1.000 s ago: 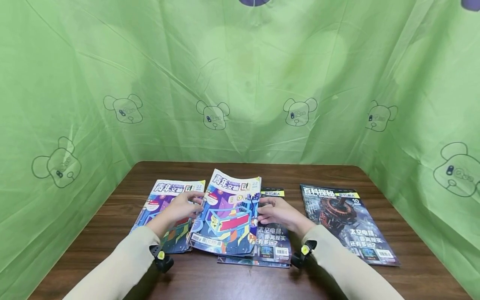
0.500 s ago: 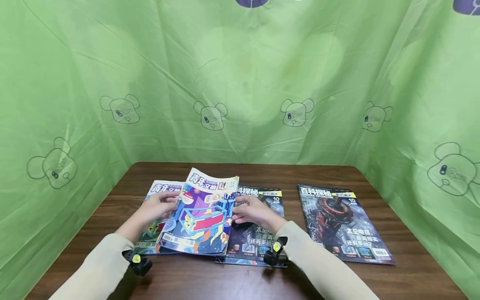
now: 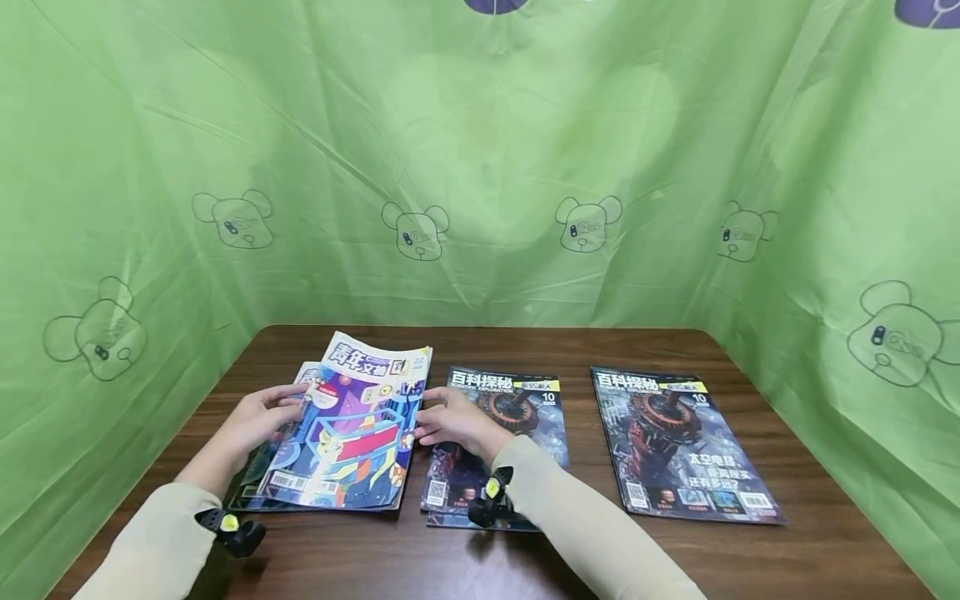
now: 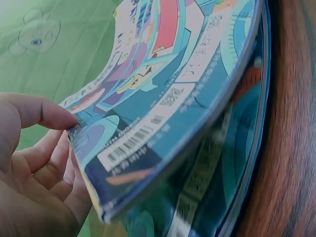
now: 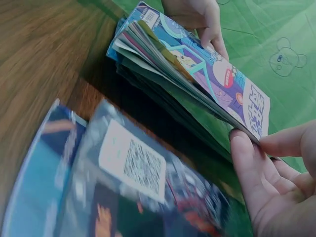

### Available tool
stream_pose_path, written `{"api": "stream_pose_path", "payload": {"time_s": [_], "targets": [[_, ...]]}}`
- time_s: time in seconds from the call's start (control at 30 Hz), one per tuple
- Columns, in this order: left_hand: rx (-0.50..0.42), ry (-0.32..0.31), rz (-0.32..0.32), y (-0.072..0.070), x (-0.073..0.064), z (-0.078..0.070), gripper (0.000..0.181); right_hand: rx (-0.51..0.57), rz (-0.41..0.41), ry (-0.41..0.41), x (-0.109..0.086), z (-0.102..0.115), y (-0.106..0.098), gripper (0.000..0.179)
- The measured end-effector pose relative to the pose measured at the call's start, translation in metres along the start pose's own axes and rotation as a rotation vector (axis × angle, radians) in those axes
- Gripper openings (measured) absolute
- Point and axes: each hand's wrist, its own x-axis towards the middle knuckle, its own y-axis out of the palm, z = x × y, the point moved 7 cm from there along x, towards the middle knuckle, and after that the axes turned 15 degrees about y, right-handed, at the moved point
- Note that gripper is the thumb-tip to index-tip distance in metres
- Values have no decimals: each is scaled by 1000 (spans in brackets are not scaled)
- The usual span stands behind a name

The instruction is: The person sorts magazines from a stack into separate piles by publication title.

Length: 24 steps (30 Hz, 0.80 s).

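A colorful purple-and-blue magazine is held between both hands, above another magazine with a like cover at the left of the table. My left hand pinches its left edge, thumb on top and fingers beneath, as the left wrist view shows. On the opposite edge, my right hand pinches it between thumb and fingers; in the right wrist view the pages fan a little along that side. The held magazine bows slightly, and it covers most of the one below.
Just right of it lies a dark magazine with a space-themed cover, another magazine's edge peeking out underneath. A matching dark magazine lies farther right on the brown wooden table. Green cloth hangs around the table's back and sides.
Both hands have carried the colorful magazine leftward, off the dark middle magazine and over the left one. The dark middle cover now shows more fully.
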Motion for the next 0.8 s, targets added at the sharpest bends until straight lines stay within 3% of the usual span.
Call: {"api": "stream_pose_path", "payload": {"time_s": [0.37,0.6,0.8], "targets": [[47,-86,-38,-25,-4,24,65,-8,-83,3,19,2,32,43],[42,-114,-33,-31,-5,37,66,-11,-120,-17,23,-1,42,41],[51,-113,-4,-33,-3,45,65,-3,-121,-45,24,-3,45,52]]}}
